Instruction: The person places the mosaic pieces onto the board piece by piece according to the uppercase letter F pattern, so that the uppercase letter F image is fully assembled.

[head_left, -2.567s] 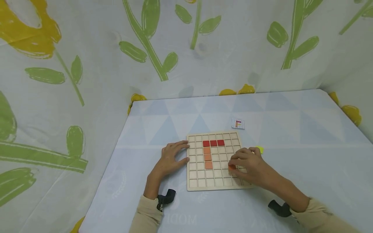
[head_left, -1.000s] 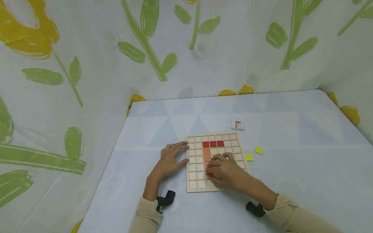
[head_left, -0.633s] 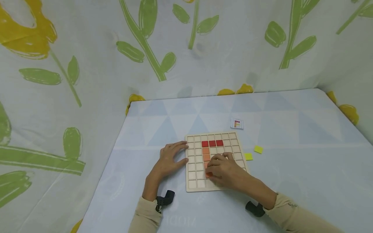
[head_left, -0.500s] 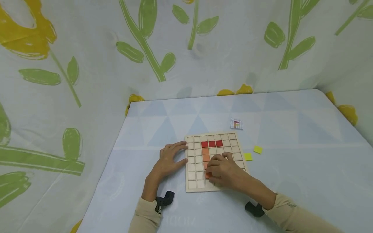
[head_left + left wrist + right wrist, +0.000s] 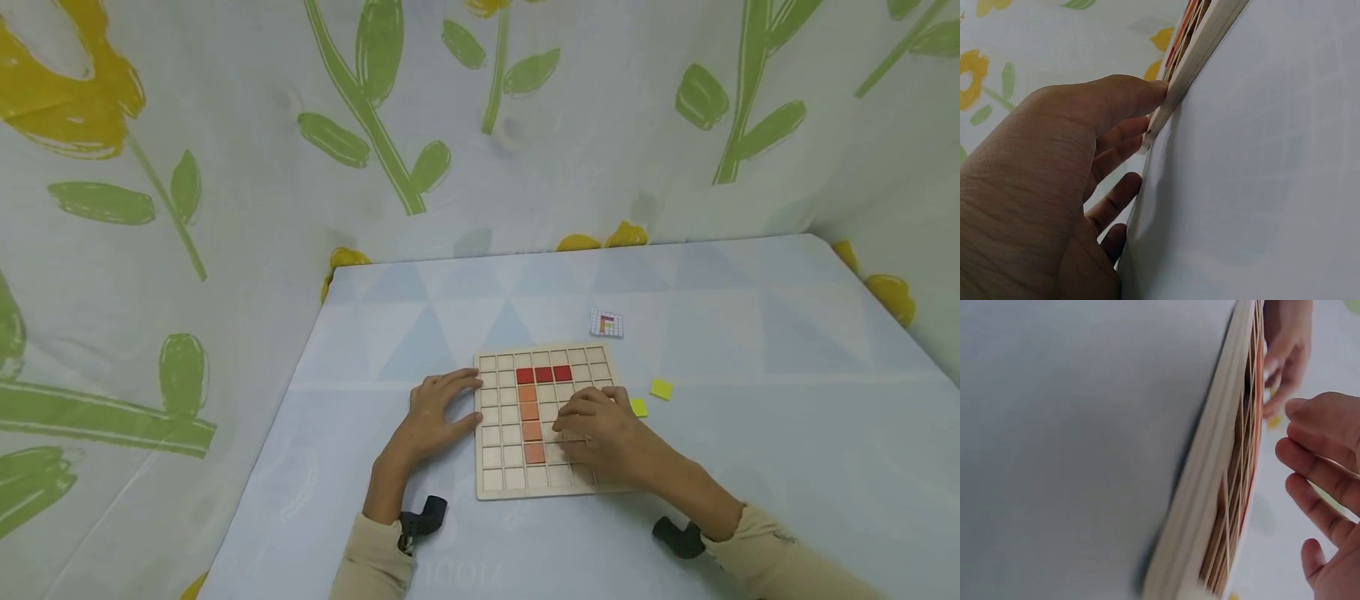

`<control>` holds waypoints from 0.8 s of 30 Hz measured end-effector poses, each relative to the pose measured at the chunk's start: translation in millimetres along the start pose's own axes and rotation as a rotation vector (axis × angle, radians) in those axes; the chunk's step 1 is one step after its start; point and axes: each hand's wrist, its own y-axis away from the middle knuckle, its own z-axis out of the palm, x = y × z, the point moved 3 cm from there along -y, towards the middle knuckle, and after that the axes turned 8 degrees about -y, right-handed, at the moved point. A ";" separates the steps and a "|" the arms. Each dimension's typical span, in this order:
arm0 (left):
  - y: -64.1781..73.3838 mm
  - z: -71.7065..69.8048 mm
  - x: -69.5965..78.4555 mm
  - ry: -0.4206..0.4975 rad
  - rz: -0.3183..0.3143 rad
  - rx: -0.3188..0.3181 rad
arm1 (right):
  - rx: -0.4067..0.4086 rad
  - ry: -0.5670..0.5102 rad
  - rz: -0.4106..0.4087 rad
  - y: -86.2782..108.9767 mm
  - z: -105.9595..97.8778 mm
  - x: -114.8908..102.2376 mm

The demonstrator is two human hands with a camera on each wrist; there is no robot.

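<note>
A wooden grid board [image 5: 493,480] lies on the table, divided into small square cells. Three red tiles [image 5: 543,375] form a row near its far side. Below the leftmost red one runs a column of several orange tiles [image 5: 535,453]. My left hand [image 5: 433,412] rests at the board's left edge, fingers spread; in the left wrist view its thumb tip touches the wooden rim [image 5: 1194,69]. Over the right part of the board hovers my right hand [image 5: 611,429], fingers relaxed and slightly bent. In the right wrist view nothing sits between that hand's fingertips [image 5: 1296,453].
Two yellow tiles [image 5: 662,389] lie on the table just right of the board, one partly behind the right hand. A small card [image 5: 606,323] printed with a coloured grid pattern lies beyond the board. Flower-printed cloth [image 5: 255,167] surrounds the table's far and left sides.
The right hand carried an orange tile leftward and set it at the bottom of the orange column. It has since let go and drawn back right. The left hand stayed put.
</note>
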 end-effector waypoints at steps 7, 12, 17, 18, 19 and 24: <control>1.1 -0.9 0.9 -0.002 0.011 0.008 | 0.041 0.011 0.075 16.5 -25.0 24.1; 1.7 0.2 -0.3 0.001 0.010 0.013 | 0.040 0.043 0.154 25.3 -39.5 36.8; 1.5 0.6 -1.7 -0.006 0.005 0.003 | 0.031 0.072 0.203 31.6 -47.4 45.8; 1.4 0.7 -1.9 -0.007 0.004 0.002 | 0.028 0.076 0.212 32.8 -48.5 47.4; 1.2 0.9 -2.1 -0.006 0.001 -0.002 | 0.022 0.081 0.223 33.9 -49.5 49.0; 0.3 1.8 -3.3 -0.003 -0.009 -0.025 | -0.025 0.106 0.278 39.5 -52.8 57.5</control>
